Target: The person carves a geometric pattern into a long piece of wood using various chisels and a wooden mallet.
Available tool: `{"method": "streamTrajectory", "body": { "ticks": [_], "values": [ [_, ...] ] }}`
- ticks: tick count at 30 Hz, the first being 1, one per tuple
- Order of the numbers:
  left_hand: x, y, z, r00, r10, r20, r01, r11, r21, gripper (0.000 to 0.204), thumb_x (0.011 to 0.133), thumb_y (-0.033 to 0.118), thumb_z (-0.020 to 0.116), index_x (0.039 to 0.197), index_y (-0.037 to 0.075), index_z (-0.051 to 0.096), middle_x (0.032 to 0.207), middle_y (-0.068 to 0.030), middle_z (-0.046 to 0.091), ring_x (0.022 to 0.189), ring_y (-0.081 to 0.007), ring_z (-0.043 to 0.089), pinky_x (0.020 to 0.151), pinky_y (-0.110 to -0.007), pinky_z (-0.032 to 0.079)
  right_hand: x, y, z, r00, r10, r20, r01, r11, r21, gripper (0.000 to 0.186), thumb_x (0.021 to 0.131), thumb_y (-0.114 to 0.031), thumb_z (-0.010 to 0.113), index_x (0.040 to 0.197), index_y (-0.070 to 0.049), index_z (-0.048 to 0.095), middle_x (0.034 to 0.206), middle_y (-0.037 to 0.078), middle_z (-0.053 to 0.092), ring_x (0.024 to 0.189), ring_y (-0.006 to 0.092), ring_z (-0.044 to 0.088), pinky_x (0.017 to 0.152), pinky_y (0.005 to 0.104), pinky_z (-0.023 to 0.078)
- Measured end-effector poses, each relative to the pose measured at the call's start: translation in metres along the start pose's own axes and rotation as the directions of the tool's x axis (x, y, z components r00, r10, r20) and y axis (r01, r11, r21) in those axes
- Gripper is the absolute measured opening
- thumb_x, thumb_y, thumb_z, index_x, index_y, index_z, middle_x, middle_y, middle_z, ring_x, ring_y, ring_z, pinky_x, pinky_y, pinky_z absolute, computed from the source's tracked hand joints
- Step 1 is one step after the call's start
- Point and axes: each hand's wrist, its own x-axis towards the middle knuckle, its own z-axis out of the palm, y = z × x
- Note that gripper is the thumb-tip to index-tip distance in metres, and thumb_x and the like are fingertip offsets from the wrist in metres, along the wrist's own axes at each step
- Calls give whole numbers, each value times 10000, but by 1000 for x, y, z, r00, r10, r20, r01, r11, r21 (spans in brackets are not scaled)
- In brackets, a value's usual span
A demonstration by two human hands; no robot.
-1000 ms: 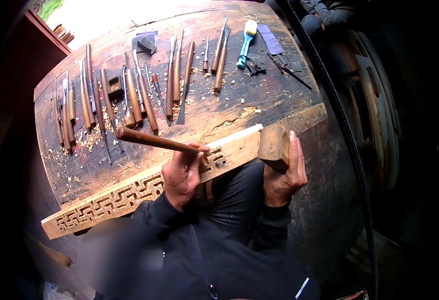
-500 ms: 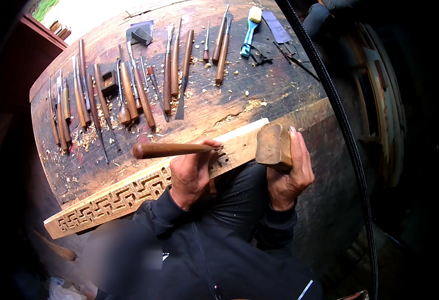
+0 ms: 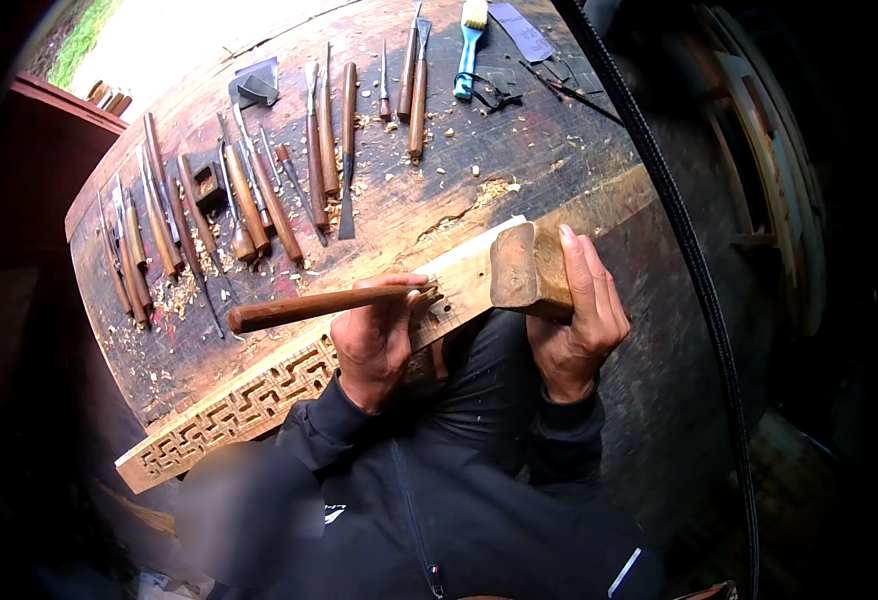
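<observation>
"If you start at the left, what covers the bench [image 3: 389, 205]?"

"Wooden-handled tools [image 3: 277, 213], lying side by side among shavings [image 3: 177, 297], with a small dark wooden box [image 3: 206, 195] between them. I'd say they're spread out so that each handle can be picked up without shifting its neighbour."

"And the carved board [image 3: 259, 398]?"

"It slants along the near edge of the bench, right in front of the person, its lower end to the left. Interlocking hollows fill that half; the far end runs behind a block. Lying so close probably lets both hands work over it comfortably."

"How is the left hand [image 3: 371, 345] set?"

"It's closed on a long round handle [image 3: 309, 306], pinching it low, by the board, while the thick end leans out leftward, free. A low hold likely steadies the tip. Fingers cover that, so I can't tell whether it touches wood."

"What about the blue-handled brush [image 3: 470, 60]?"

"It lies toward the far edge, perhaps to stay out of the way."

"Then the right hand [image 3: 584, 330]?"

"It's grasping the wooden block [image 3: 515, 265], fingers up along its right side, which leaves the broad left face bare. Whether the block touches the board, I can't tell."
</observation>
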Motion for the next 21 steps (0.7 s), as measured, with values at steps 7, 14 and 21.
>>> {"method": "streamTrajectory", "body": {
  "ticks": [7,14,21],
  "values": [
    [0,-1,0,1000,-26,4,25,999,19,314,932,-137,766,1190,35,714,1122,-107,799,968,-263,799,831,-341,619,-3,5,2,1000,6,-1,-6,1000,-10,500,985,-296,811,1383,-4,724,1270,199,792,1165,434,774,979,491,629],
    [0,-5,1,998,51,21,-52,996,78,290,938,-86,788,1194,27,711,1098,-114,809,931,-277,800,793,-358,621,-1,4,1,1000,18,-1,-18,1000,12,504,979,-298,828,1387,-18,730,1258,192,795,1142,425,781,978,483,630],
    [18,11,9,971,194,140,-230,919,320,301,927,-44,774,1215,13,708,950,-155,778,772,-317,769,660,-404,597,-4,3,0,1000,27,9,-27,999,20,507,937,-244,859,1382,-32,741,1251,193,794,1131,408,783,984,469,628]
  ]
}}
